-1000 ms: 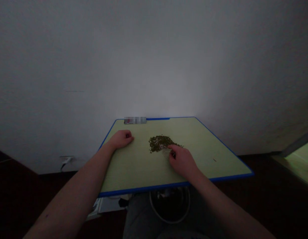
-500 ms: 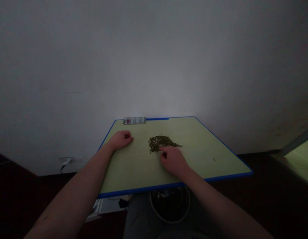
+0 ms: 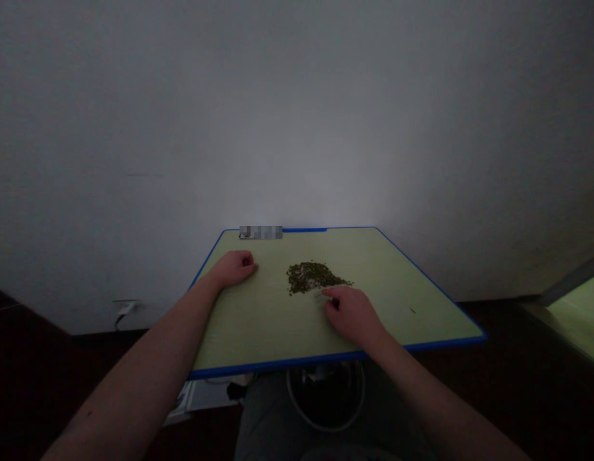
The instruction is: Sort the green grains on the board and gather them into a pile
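Note:
A small heap of dark green grains [image 3: 310,276] lies near the middle of a pale green table with a blue rim [image 3: 421,272]. My right hand [image 3: 353,312] rests just in front of the heap, its fingers curled, the fingertips at the heap's near edge beside a small pale patch [image 3: 318,295]. What the fingers hold, if anything, is too small to name. My left hand [image 3: 234,267] lies as a loose fist on the table's left side, apart from the heap, with nothing visible in it.
A small flat object [image 3: 261,232] lies at the table's far edge against a white wall. One loose grain [image 3: 412,310] lies to the right. Below the near edge a round dark container with a white rim [image 3: 325,397] sits. Another green table [image 3: 578,314] is at the right.
My right hand slid left along the heap's near edge, then came back to the right. My left hand stayed where it was.

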Action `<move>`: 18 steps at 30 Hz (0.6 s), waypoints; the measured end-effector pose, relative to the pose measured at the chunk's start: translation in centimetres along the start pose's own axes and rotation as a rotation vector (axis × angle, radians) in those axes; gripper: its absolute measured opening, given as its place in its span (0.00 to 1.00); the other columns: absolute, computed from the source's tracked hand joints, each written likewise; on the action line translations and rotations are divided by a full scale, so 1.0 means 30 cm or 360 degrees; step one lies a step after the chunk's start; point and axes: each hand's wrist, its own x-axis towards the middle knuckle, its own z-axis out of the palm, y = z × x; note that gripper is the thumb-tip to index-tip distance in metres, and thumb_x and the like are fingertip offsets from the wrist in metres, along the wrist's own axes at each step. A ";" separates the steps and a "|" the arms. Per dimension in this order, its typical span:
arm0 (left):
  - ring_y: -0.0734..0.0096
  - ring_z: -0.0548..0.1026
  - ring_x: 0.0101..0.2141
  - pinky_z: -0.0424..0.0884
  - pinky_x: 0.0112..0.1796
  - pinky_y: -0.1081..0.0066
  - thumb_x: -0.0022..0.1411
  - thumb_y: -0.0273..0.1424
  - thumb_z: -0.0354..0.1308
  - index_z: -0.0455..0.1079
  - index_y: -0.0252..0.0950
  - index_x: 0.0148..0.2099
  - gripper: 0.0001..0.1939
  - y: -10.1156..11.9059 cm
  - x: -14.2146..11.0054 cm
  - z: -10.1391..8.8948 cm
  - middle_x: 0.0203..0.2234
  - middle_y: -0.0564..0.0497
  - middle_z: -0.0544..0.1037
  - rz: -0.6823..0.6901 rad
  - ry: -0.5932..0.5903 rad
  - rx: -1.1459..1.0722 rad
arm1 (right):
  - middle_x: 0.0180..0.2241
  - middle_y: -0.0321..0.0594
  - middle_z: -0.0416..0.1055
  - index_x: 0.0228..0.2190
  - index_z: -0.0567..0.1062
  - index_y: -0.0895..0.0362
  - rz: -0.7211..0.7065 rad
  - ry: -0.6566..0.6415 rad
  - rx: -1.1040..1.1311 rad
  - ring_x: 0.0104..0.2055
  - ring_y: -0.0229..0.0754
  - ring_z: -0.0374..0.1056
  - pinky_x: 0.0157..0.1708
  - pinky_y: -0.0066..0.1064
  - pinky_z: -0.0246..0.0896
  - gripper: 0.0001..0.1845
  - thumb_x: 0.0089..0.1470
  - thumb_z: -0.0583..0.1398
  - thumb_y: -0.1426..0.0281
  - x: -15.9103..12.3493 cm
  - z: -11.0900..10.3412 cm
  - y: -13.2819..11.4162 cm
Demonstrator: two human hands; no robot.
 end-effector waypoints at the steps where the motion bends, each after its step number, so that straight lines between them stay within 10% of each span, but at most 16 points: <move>1: 0.73 0.65 0.24 0.56 0.26 0.73 0.51 0.42 0.49 0.66 0.35 0.27 0.15 0.001 0.000 0.000 0.21 0.52 0.70 -0.0009 0.0001 0.0000 | 0.40 0.42 0.74 0.41 0.75 0.57 -0.0020 -0.0008 0.0007 0.42 0.42 0.67 0.44 0.31 0.56 0.19 0.48 0.52 0.73 -0.001 -0.001 -0.002; 18: 0.73 0.65 0.24 0.56 0.26 0.72 0.51 0.41 0.50 0.67 0.35 0.28 0.14 0.004 -0.001 -0.002 0.21 0.51 0.70 -0.0015 -0.0010 0.0005 | 0.38 0.42 0.75 0.39 0.76 0.55 -0.0106 -0.0008 -0.0034 0.39 0.43 0.69 0.40 0.30 0.58 0.17 0.49 0.52 0.73 0.014 0.019 -0.045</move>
